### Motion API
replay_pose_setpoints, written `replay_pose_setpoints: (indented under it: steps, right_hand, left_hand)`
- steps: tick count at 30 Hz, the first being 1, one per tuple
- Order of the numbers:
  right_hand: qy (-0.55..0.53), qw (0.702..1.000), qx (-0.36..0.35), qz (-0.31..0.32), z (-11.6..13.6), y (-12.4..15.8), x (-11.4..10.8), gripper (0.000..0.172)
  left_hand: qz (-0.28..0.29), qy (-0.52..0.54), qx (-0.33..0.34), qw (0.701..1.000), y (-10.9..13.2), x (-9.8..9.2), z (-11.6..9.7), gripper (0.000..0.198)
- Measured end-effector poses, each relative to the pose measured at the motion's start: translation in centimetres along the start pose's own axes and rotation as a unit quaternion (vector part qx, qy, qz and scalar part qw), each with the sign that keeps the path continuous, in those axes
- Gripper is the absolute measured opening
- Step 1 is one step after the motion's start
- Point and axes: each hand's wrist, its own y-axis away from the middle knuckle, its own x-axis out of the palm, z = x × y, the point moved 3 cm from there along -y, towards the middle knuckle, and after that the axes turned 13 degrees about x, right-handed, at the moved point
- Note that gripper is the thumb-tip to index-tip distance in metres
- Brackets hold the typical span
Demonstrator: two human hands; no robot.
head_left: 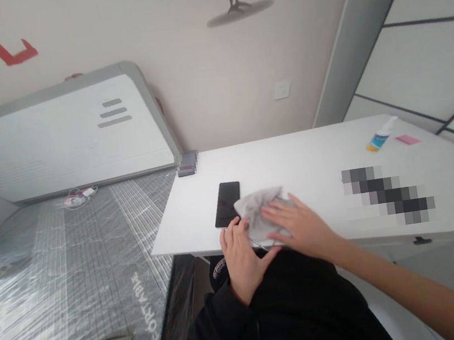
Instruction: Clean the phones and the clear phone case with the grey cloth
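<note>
Near the desk's front edge, my right hand (296, 222) presses a crumpled light grey cloth (255, 208) with its fingers laid across it. My left hand (241, 252) is curved at the cloth's left and front side. Its thumb stretches toward my right hand along a thin dark edge (258, 244) that shows beneath the cloth. Most of that flat thing is covered, so its kind is hidden. Just beyond my left fingertips, a black smartphone or small tablet (227, 203) lies flat with its dark glossy face up.
On the white desk (284, 156), a spray bottle (380, 136) with a blue and yellow label lies at the back right beside a pink piece (408, 139). A blurred dark long object (389, 195) is nearer. A small blurred dark item (188, 163) sits at the far left corner. A plastic-covered mattress (95, 256) adjoins.
</note>
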Motion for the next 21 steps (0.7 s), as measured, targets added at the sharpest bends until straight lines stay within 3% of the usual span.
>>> replay_pose_setpoints:
  steps: [1,2,4,6,9,13,16,20,21]
  right_hand:
    - [0.018,0.999,0.036,-0.013,-0.2,-0.1,-0.1,0.061]
    - [0.017,0.999,0.027,-0.007,-0.2,-0.2,-0.1,0.070]
    - [-0.019,0.999,-0.037,0.026,0.2,-0.2,0.1,0.079]
    - [-0.044,0.997,-0.047,0.035,0.3,-0.2,0.1,0.063]
    - [-0.025,0.999,0.031,-0.003,-0.1,-0.3,0.0,0.046]
    - [-0.067,0.995,-0.058,0.035,0.4,0.2,0.3,0.065]
    - [-0.012,0.999,0.030,-0.027,-0.3,0.3,0.1,0.055]
    - [-0.070,0.993,-0.091,0.019,0.4,1.0,0.3,0.088]
    - [-0.067,0.994,-0.081,0.014,0.3,1.1,0.2,0.078]
  left_hand:
    - [0.004,0.001,-0.001,1.000,0.0,0.0,0.0,0.083]
    - [0.008,0.002,-0.002,1.000,-0.1,0.0,-0.1,0.081]
    - [0.012,0.005,-0.005,1.000,-0.1,0.0,-0.1,0.078]
    - [0.014,0.007,-0.011,1.000,-0.1,0.0,-0.1,0.076]
    - [0.016,0.010,-0.015,1.000,0.0,0.0,-0.1,0.078]
    - [0.008,0.016,-0.014,1.000,0.4,0.0,0.0,0.079]
    - [0.009,0.013,-0.017,1.000,0.7,0.1,0.1,0.081]
    - [0.013,0.016,-0.025,0.999,1.1,0.2,0.1,0.073]
    - [0.011,0.014,-0.030,0.999,1.1,0.2,0.1,0.072]
